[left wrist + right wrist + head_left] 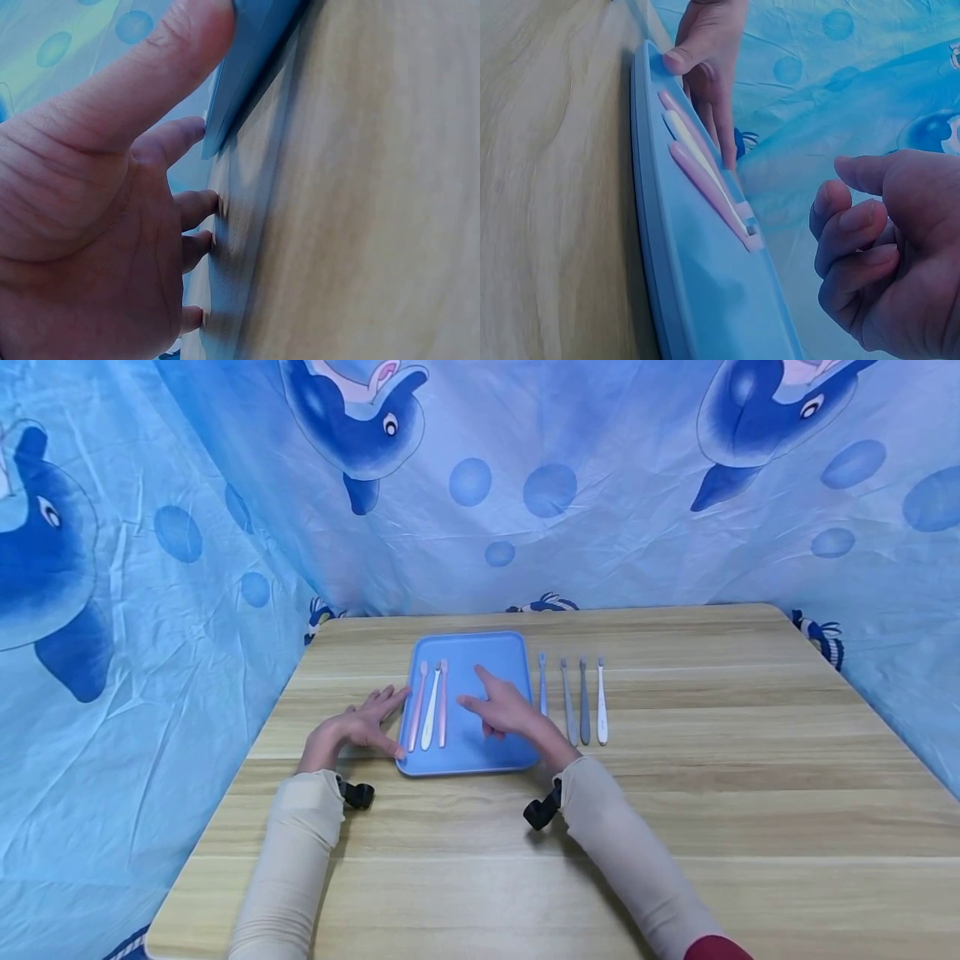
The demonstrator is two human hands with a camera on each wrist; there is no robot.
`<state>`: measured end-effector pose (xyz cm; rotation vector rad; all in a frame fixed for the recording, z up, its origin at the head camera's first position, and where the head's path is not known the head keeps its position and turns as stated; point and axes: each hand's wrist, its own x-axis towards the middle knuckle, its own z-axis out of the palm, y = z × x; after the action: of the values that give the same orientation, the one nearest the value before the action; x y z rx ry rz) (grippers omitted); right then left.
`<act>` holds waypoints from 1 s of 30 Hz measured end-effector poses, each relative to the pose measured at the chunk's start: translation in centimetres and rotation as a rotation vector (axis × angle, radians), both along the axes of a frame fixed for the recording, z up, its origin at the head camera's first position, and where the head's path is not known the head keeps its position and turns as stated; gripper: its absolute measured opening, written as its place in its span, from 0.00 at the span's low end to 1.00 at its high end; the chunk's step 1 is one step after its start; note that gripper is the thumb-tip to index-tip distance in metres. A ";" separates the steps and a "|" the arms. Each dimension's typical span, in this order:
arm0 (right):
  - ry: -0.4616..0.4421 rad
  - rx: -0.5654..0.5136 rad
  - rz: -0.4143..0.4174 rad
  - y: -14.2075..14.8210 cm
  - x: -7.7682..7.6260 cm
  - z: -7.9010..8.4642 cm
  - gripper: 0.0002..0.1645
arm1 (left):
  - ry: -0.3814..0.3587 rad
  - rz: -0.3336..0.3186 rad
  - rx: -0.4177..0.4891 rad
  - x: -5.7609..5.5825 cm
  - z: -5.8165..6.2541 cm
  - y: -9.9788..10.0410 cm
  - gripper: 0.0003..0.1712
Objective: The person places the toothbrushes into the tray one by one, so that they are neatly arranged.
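A blue tray [465,756] lies on the table with a pink toothbrush [417,714], a white toothbrush [431,714] and another pink toothbrush [443,710] side by side along its left part. My left hand [360,725], fingers spread, touches the tray's left edge with thumb and index finger; its other fingertips reach down by the tabletop in the left wrist view. Above the tray's right half hovers my right hand [506,703], holding nothing. In the right wrist view the right hand's [907,262] fingers are loosely bent, apart from the tray [720,300].
Right of the tray lie a blue toothbrush [543,685], a grey toothbrush [569,706], a dark grey toothbrush [584,706] and a white toothbrush [602,710] in a row on the wooden table [750,760]. A blue dolphin-print curtain [600,552] hangs behind and at the left.
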<state>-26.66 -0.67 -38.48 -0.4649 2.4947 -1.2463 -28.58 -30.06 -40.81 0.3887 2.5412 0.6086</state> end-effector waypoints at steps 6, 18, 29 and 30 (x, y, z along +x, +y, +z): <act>-0.007 -0.022 -0.019 1.2 0.2 0.1 0.48 | -0.008 0.005 0.005 0.0 -0.1 0.0 0.76; 0.011 -0.032 -0.068 3.6 0.3 0.0 0.48 | -0.012 0.005 0.018 0.2 0.0 -0.1 0.76; 0.015 -0.063 -0.080 5.8 -0.1 -0.3 0.47 | -0.014 0.001 0.013 0.1 0.1 0.0 0.76; 0.022 -0.063 -0.082 6.0 -0.1 -0.3 0.47 | -0.012 0.001 0.011 0.0 0.1 0.0 0.76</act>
<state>-26.80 5.35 -38.79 -0.3971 2.5218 -1.3613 -28.54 -30.02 -40.73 0.3863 2.5281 0.6234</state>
